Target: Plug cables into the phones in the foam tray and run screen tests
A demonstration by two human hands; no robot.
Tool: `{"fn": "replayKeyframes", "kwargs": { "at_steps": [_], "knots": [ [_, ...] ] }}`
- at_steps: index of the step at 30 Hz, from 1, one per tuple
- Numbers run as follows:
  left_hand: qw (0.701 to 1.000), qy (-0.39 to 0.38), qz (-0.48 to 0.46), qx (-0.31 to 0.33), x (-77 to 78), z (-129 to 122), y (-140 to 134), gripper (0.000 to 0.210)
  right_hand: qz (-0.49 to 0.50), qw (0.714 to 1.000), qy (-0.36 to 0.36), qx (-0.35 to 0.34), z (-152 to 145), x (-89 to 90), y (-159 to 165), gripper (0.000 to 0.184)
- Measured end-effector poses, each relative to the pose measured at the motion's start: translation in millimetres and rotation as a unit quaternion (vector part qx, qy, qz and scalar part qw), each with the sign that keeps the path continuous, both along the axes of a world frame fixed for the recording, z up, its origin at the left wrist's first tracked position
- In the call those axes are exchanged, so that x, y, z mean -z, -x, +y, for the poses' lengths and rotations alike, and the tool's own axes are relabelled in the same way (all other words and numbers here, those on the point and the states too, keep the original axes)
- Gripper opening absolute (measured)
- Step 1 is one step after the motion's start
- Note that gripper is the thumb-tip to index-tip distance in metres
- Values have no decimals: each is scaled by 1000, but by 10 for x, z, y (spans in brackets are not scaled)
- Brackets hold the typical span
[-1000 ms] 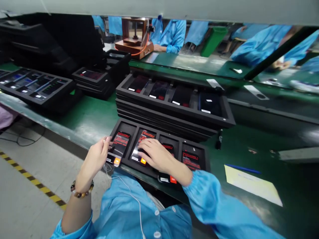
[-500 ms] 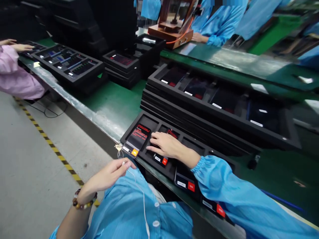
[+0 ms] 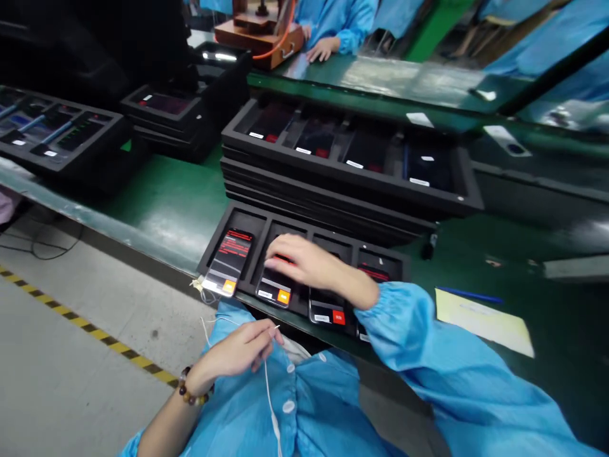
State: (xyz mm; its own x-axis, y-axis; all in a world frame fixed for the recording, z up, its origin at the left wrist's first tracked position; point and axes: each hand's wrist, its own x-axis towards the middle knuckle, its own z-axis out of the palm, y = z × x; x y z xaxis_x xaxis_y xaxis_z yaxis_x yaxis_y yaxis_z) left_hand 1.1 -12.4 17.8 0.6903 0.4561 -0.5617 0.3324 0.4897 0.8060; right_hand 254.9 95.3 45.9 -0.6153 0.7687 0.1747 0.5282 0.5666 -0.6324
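My left hand [image 3: 247, 348], with a beaded bracelet at its wrist, pinches the plug end of a thin white cable [image 3: 267, 387] in front of the bench edge. My right hand [image 3: 302, 259] is palm down with loosely bent fingers over the second phone [image 3: 267, 285], hiding much of its screen. That phone shows an orange square at its near end. To its left lies a phone [image 3: 231, 257] with red text and an orange square. A third phone [image 3: 323, 308] has a red square; a fourth phone [image 3: 375, 271] is partly behind my sleeve. All lie in a black compartment tray [image 3: 245, 216].
Behind the tray rises a stack of black trays [image 3: 328, 190] with phones in the top one. More trays [image 3: 61, 136] stand left. A yellow paper [image 3: 480, 320] and blue pen [image 3: 469, 295] lie right. Across the bench, a co-worker's hand [image 3: 324, 49] is near a wooden fixture [image 3: 259, 38].
The view has swung right. My left hand has shifted right with the cable, towards the second phone. The square on that phone has turned from red to orange under my right hand.
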Motion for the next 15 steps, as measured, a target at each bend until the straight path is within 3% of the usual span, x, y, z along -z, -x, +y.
{"fn": "replayKeyframes", "kwargs": {
  "at_steps": [2,4,7,11,15],
  "knots": [
    [998,27,-44,28,143,-31,-229,67,41,990,-5,135,-160,-7,-516,48],
    [992,72,-78,65,265,-97,-520,72,10,963,-21,267,-396,95,-1051,52],
    [975,165,-105,101,388,-270,-1009,73,-45,928,-23,369,-815,371,-1593,63],
    [967,233,-100,22,456,-512,-1506,78,-41,899,-38,435,-1178,660,-1682,63],
    [971,214,-93,-60,439,-577,-1662,85,-2,888,-51,457,-1227,726,-1572,61]
  ]
}}
